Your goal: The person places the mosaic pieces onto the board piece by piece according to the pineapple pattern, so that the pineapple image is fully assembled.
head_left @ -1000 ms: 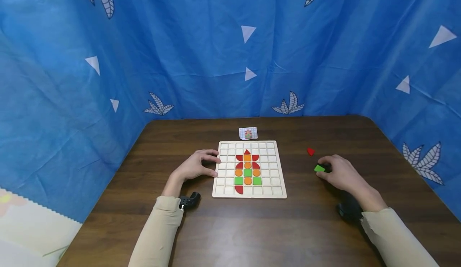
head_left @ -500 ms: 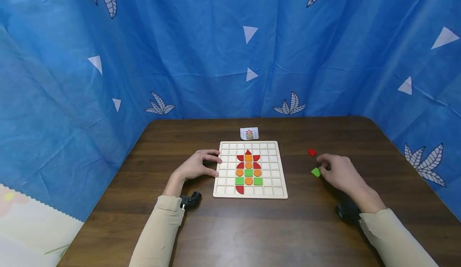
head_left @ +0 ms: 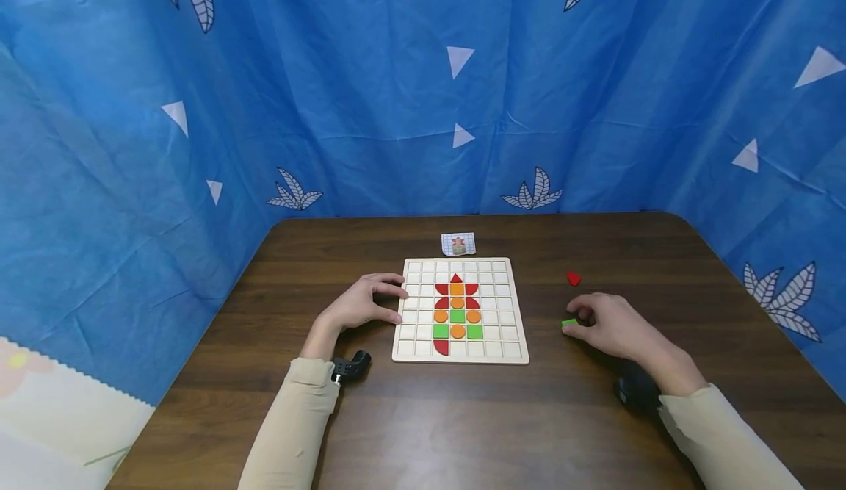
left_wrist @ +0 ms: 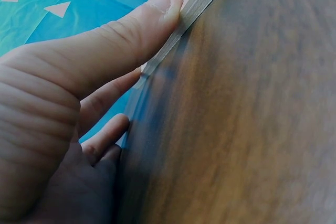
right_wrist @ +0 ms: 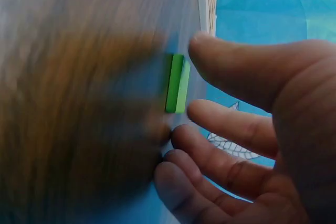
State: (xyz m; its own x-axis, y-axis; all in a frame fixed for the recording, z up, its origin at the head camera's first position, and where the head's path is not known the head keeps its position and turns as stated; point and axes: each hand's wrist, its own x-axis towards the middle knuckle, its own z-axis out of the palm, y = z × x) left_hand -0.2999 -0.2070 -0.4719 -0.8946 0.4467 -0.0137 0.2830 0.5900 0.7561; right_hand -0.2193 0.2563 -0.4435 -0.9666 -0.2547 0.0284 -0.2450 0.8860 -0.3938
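A pale wooden grid board [head_left: 502,343] holds red, orange and green tiles down its middle columns, with a red quarter-round tile [head_left: 440,347] lowest. My left hand [head_left: 360,304] rests at the board's left edge, thumb and fingers spread and touching the rim; the thumb tip lies on that edge in the left wrist view. Right of the board, low over the table, my right hand [head_left: 615,322] holds a small green tile [right_wrist: 177,83] between thumb and index fingertips. A loose red tile [head_left: 573,278] lies beyond that hand.
A small printed pattern card [head_left: 459,244] lies just behind the board. The brown wooden table [head_left: 449,424] ends at a blue curtain [head_left: 396,108] at the back and on both sides. Black wrist mounts [head_left: 353,366] sit under the forearms.
My right hand has shifted left and nearer to me together with the green tile, whose angle has changed between the fingers. The left hand stays at the board's edge.
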